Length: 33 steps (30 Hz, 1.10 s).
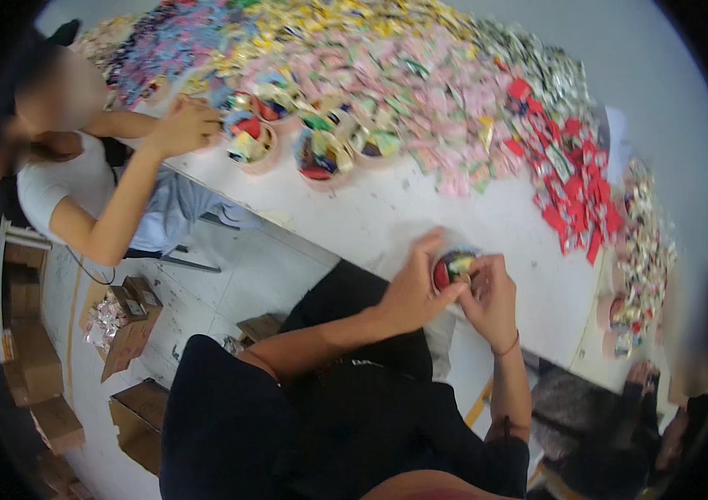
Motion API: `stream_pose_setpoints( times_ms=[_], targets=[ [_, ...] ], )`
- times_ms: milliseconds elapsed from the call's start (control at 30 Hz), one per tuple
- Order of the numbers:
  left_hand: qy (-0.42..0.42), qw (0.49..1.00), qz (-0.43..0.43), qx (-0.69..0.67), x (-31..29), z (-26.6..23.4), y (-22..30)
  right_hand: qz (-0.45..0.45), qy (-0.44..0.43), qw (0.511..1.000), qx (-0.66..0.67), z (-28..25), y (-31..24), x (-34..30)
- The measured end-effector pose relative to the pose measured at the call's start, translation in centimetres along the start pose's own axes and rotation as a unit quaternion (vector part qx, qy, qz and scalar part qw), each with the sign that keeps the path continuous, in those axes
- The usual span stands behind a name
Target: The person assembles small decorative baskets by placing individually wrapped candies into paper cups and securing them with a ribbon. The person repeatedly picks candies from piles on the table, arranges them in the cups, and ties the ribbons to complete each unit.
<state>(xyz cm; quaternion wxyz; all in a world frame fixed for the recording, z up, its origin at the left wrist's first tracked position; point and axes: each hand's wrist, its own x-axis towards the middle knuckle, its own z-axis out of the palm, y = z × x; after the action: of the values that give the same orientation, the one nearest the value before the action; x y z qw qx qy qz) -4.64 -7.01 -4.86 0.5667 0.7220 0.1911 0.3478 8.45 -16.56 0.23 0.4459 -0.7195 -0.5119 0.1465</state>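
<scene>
The left hand (pixel 412 287) is holding a cup (pixel 435 274) of packets (pixel 459 265) at the bench (pixel 529 287) edge, and the right hand (pixel 491 300) is bending its fingers over the cup's right side, though whether they are gripping anything is unclear. Filled cups (pixel 317 177) are standing ahead and left of the hands, pink packets (pixel 445 100) are lying straight ahead, and red packets (pixel 575 192) are spreading ahead and right.

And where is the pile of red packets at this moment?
In the head view, the red pile lies on the white table, toward the right, beside the pink packets.
</scene>
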Motion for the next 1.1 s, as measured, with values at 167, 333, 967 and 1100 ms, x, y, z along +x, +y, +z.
stream_pose_setpoints(
  times_ms=[167, 333, 967, 1100],
  targets=[
    [0.059, 0.984, 0.075, 0.153, 0.0, -1.2, 1.9, 0.036, -0.037, 0.997, -0.058, -0.7, -0.2, 0.0],
    [-0.034, 0.98, 0.059, 0.187, 3.3, -2.5, 2.7, -0.017, -0.037, 0.999, -0.029, -2.1, 0.3, -0.1],
    [-0.27, 0.955, -0.013, 0.122, 10.1, -2.7, -0.6, -0.094, 0.046, 0.978, -0.178, -2.2, -0.1, 1.1],
    [-0.259, 0.959, -0.009, 0.112, 9.5, -2.4, -1.1, -0.079, -0.019, 0.972, -0.219, -1.3, -0.7, 1.2]
  ],
)
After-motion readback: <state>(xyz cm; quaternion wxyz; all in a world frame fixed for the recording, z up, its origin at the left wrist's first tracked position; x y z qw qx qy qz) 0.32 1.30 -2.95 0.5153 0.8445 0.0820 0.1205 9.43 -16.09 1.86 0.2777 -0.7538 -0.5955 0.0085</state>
